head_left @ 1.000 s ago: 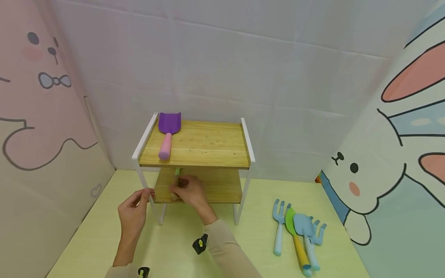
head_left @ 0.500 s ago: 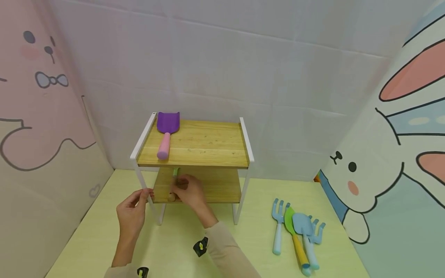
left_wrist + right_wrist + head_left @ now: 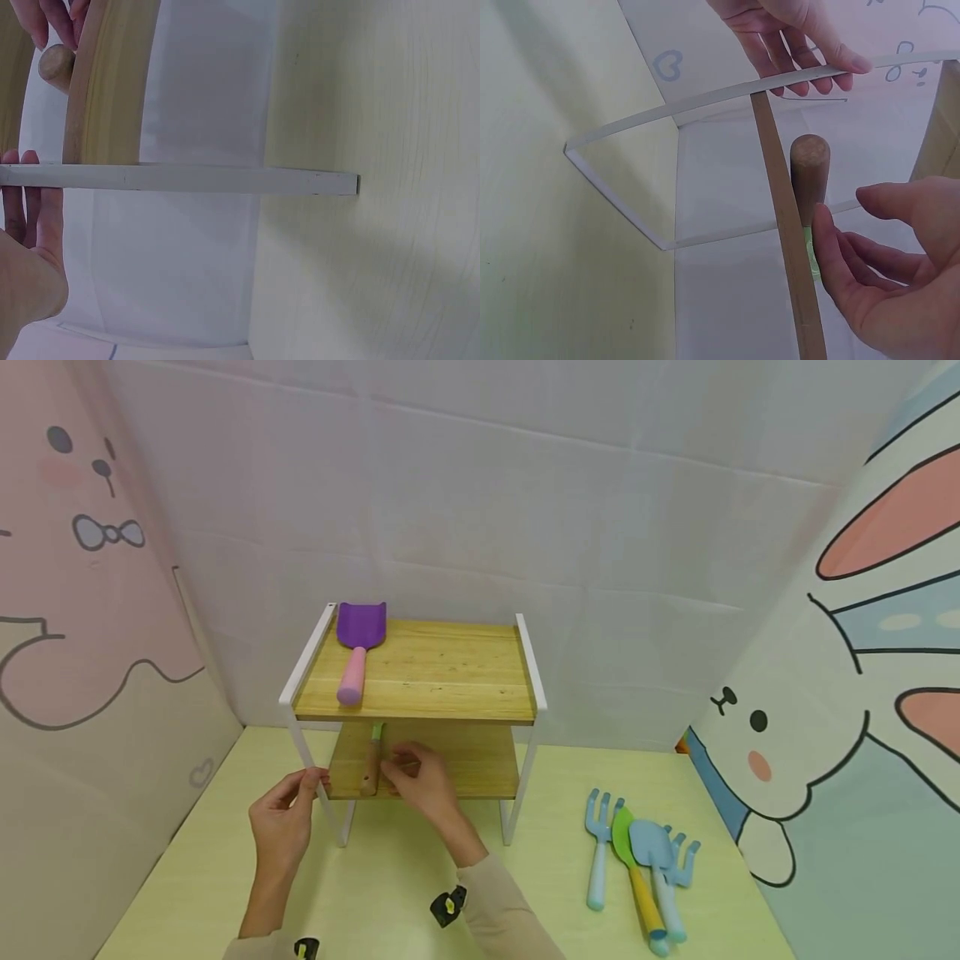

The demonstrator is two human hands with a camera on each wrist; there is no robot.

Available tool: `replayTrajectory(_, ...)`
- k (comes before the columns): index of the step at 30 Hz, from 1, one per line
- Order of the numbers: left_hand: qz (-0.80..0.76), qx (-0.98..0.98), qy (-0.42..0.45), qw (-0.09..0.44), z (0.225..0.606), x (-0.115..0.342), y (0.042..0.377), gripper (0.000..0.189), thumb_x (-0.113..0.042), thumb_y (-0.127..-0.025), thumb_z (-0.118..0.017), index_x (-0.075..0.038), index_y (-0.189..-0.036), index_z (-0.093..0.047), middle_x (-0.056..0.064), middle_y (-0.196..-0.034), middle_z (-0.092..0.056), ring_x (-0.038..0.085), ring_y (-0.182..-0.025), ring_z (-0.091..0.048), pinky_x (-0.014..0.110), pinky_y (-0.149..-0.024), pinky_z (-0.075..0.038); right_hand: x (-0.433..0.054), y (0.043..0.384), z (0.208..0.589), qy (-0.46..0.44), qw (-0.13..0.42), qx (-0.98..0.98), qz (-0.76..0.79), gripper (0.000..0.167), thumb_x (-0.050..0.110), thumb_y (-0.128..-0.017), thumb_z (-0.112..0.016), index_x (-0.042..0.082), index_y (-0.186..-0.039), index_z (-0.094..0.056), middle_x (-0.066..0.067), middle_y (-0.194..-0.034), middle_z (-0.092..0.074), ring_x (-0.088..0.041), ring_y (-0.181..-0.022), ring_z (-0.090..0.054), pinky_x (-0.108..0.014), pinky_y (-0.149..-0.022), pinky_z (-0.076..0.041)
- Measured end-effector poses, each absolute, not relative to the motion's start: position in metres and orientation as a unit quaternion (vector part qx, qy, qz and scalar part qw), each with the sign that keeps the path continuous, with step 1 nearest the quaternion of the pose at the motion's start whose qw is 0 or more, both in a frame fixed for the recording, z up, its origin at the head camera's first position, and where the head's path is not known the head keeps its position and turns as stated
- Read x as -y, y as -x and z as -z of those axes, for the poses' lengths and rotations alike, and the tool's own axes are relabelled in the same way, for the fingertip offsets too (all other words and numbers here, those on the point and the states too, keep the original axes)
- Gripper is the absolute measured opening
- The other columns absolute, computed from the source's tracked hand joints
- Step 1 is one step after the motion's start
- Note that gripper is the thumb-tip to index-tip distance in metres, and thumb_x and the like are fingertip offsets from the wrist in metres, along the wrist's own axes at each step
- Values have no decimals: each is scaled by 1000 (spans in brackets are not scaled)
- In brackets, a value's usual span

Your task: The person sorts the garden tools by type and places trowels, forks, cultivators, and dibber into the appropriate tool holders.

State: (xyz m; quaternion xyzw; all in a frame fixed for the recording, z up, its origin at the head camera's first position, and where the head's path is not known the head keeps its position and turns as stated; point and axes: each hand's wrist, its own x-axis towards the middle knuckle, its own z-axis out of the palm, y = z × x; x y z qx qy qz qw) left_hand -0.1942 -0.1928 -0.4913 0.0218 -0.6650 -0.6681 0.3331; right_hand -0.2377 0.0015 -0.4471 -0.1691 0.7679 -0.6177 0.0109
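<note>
A two-tier wooden shelf (image 3: 450,668) with a white frame stands on the table. My left hand (image 3: 283,818) grips its front left leg (image 3: 210,180), thumb on one side and fingers on the other. On the lower tier lies a tool with a wooden handle (image 3: 371,768) and a green neck; the upper tier hides its head. My right hand (image 3: 429,787) is just right of that handle, thumb and fingers apart, holding nothing. In the right wrist view a fingertip is close by the handle (image 3: 810,169); I cannot tell if they touch. A purple shovel (image 3: 362,627) with a pink handle lies on the upper tier.
On the table (image 3: 555,860) to the right lie a blue fork (image 3: 598,852), a green trowel (image 3: 636,877) with a yellow handle, a light-blue shovel (image 3: 654,845) and another blue fork (image 3: 686,864), partly overlapping. A fabric wall (image 3: 615,552) rises behind the shelf.
My right hand has let go of the wooden handle and drawn slightly right, so more of the handle shows. My left hand has kept its grip on the leg.
</note>
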Motion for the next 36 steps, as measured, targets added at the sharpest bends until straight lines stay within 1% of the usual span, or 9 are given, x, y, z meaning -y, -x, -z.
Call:
replayTrajectory(2, 668, 665, -20, 333, 492, 193, 195, 16, 4, -99, -65, 17, -97, -72, -5, -83, -77, 4, -88, -73, 13, -79, -56, -4, 237, 448, 176, 0, -774, 608, 29, 8, -98, -70, -11, -119, -66, -22, -103, -70, -37, -90, -72, -30, -72, -61)
replayTrajectory(4, 668, 665, -19, 333, 493, 193, 195, 15, 4, -99, -65, 18, -97, -72, -6, -84, -77, 3, -89, -73, 13, -79, -56, -6, 235, 449, 185, -12, -778, 600, 29, 9, -98, -70, -11, -118, -67, -21, -104, -71, -37, -94, -71, -26, -76, -59)
replayTrajectory(6, 670, 663, -18, 334, 493, 193, 195, 15, 5, -99, -65, 18, -97, -72, -5, -83, -77, 3, -88, -73, 13, -79, -56, -9, 234, 450, 194, -17, -773, 604, 29, 9, -98, -70, -11, -118, -67, -22, -104, -71, -38, -96, -71, -27, -81, -59)
replayTrajectory(9, 674, 658, -17, 335, 492, 193, 195, 15, 5, -98, -65, 18, -96, -72, -4, -83, -77, 4, -87, -73, 13, -78, -56, -12, 232, 453, 201, -19, -762, 615, 29, 9, -98, -70, -11, -118, -67, -22, -105, -71, -37, -96, -71, -27, -81, -59)
replayTrajectory(15, 671, 662, -23, 334, 491, 191, 194, 16, 3, -99, -65, 17, -95, -72, -4, -82, -77, 5, -86, -73, 15, -78, -57, -17, 229, 459, 203, -7, -744, 637, 30, 11, -99, -69, -9, -121, -66, -21, -109, -71, -36, -98, -70, -22, -81, -57)
replayTrajectory(20, 667, 664, -23, 338, 490, 191, 194, 16, 3, -99, -64, 17, -95, -72, -4, -83, -77, 5, -86, -73, 15, -78, -57, -23, 224, 463, 217, -8, -725, 653, 32, 10, -100, -69, -9, -125, -65, -23, -113, -70, -39, -101, -70, -24, -83, -58)
replayTrajectory(25, 669, 662, -20, 337, 489, 191, 193, 16, 3, -99, -64, 17, -95, -72, -3, -83, -77, 5, -86, -73, 16, -78, -58, -29, 219, 467, 217, -21, -725, 653, 32, 12, -100, -70, -6, -126, -66, -19, -116, -71, -32, -103, -70, -27, -85, -58)
replayTrajectory(30, 667, 664, -16, 337, 489, 192, 192, 16, 4, -99, -64, 17, -96, -72, -3, -84, -77, 5, -86, -73, 15, -80, -57, -35, 216, 474, 231, -42, -717, 656, 30, 10, -99, -70, -6, -125, -66, -20, -115, -71, -27, -100, -70, -28, -84, -59)
replayTrajectory(36, 659, 672, -14, 337, 489, 192, 192, 16, 3, -99, -65, 17, -96, -72, -5, -84, -77, 3, -86, -73, 14, -79, -57, -42, 211, 480, 257, -59, -706, 658, 29, 7, -99, -69, -6, -125, -65, -22, -114, -70, -27, -98, -70, -30, -83, -60)
